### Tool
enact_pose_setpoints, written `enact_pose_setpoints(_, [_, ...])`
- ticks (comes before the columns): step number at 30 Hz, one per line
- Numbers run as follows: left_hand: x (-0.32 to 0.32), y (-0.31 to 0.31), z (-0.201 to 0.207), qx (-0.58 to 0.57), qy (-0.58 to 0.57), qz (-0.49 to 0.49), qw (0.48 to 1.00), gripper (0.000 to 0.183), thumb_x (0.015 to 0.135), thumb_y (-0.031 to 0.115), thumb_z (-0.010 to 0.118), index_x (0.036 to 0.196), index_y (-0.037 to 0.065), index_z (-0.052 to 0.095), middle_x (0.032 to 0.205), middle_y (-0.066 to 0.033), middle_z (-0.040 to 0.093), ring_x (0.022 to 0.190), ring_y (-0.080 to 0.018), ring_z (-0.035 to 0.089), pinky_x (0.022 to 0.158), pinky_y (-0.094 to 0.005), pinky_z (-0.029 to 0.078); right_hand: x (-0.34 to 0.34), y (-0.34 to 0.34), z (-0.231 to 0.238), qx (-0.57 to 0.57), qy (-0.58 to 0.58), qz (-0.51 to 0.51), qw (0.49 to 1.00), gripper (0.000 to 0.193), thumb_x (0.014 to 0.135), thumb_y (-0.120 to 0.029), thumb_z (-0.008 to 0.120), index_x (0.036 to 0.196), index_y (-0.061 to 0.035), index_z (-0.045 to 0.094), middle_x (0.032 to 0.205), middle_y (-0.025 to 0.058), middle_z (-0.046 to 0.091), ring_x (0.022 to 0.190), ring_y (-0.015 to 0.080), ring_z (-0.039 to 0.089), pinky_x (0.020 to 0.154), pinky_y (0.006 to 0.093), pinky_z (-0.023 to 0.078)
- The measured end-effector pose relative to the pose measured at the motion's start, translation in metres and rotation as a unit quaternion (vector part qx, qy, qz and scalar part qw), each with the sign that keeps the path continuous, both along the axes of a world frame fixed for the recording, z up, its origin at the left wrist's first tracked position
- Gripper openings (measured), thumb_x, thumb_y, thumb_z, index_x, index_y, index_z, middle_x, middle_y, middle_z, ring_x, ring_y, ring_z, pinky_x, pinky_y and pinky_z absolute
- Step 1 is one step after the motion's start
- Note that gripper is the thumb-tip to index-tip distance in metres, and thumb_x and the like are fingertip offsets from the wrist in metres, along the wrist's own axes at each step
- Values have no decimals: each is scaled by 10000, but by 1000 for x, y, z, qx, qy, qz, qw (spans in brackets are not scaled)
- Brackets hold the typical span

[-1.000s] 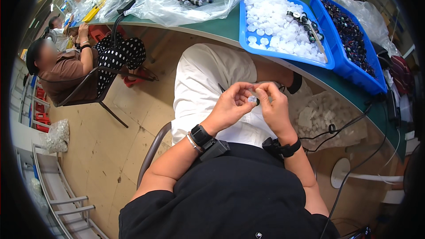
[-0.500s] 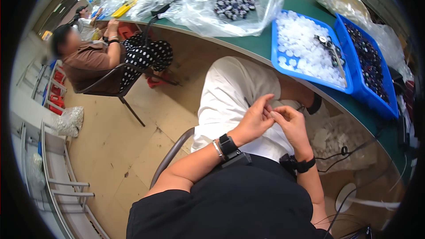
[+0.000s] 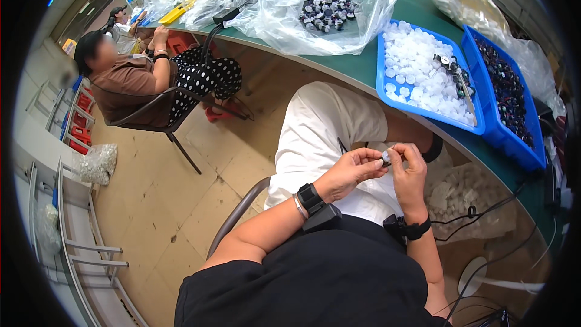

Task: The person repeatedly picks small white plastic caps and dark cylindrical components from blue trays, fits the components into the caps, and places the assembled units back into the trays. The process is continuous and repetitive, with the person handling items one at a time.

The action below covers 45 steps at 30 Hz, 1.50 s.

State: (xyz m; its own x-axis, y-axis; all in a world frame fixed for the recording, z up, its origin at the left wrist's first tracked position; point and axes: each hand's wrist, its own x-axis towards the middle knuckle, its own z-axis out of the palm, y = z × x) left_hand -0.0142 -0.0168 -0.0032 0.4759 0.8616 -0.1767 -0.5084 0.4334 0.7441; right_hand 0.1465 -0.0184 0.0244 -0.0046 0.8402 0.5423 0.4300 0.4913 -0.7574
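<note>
fingers (image 3: 376,160) of both hands meet over the lap, pinched together on a small round piece (image 3: 386,157), pale grey, too small to tell more of it. the left hand (image 3: 351,172) comes in from the lower left with thumb and forefinger closed on the piece's near side; the right hand (image 3: 408,172) stands upright just beside it, its fingertips curled onto the same piece from the other side. so both hands are grasping it, held in the air above the white trousers (image 3: 327,139), below the counter's edge.

each wrist carries a black band: a watch-like one (image 3: 310,197) with a thin silver bangle on the left, a black strap (image 3: 407,228) on the right. the forearms rise out of a black shirt (image 3: 308,278) at the lower edge.

beyond the hands the green counter (image 3: 363,69) curves across the top right. on it sits a blue tray (image 3: 382,82) full of white caps (image 3: 417,72), with a few dark pieces at its far side, and touching it on the right a second blue tray (image 3: 505,139) of dark caps (image 3: 505,91). to the left of the trays lies a clear plastic bag (image 3: 284,21) holding a heap of black-and-white caps (image 3: 327,9). under the counter, near the right knee, another bag of white pieces (image 3: 466,197) rests with black cables across it.

well apart on the left, another person in a brown top (image 3: 130,82) and spotted skirt sits on a chair at the same counter.
</note>
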Motion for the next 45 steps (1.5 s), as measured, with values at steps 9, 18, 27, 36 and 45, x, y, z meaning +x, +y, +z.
enact_pose_setpoints(9, [0, 2, -1, -9, -75, -16, 997, 245, 968, 243, 551, 1089, 29, 557, 987, -94, 646, 901, -165, 660, 802, -265, 547, 1, 0, -7, -50, 56, 17, 997, 128, 887, -89, 635, 920, 28, 595, 800, 89, 633, 698, 159, 610, 635, 286, 482])
enact_pose_setpoints(18, [9, -3, 6, 65, 43, 62, 995, 248, 958, 177, 568, 1129, -1, 541, 945, -95, 647, 838, -144, 647, 765, -264, 546, 7, 9, -23, -198, 264, 123, 936, 127, 919, -103, 621, 952, 19, 630, 848, 14, 637, 761, 64, 558, 687, 219, 465])
enact_pose_setpoints(27, [8, -4, 5, 210, 189, 84, 956, 282, 942, 94, 577, 1176, -55, 529, 920, -92, 647, 817, -124, 631, 741, -263, 538, 13, 12, -23, -261, 277, 183, 906, 164, 955, -157, 561, 916, -6, 610, 804, 11, 609, 707, 76, 539, 654, 237, 441])
enact_pose_setpoints(36, [10, -1, -3, 233, 234, 104, 938, 276, 941, 82, 573, 1181, -54, 557, 917, -73, 652, 802, -106, 629, 732, -249, 536, 14, 14, -30, -335, 326, 209, 859, 159, 974, -181, 524, 911, -40, 563, 791, -10, 555, 691, 67, 492, 642, 225, 405])
enact_pose_setpoints(45, [8, -2, 2, 218, 250, 93, 939, 307, 942, 96, 580, 1218, -37, 560, 880, -58, 656, 776, -93, 620, 710, -239, 534, 12, 15, -37, -295, 318, 210, 876, 149, 975, -171, 522, 931, -35, 565, 794, -9, 556, 686, 67, 496, 644, 222, 412])
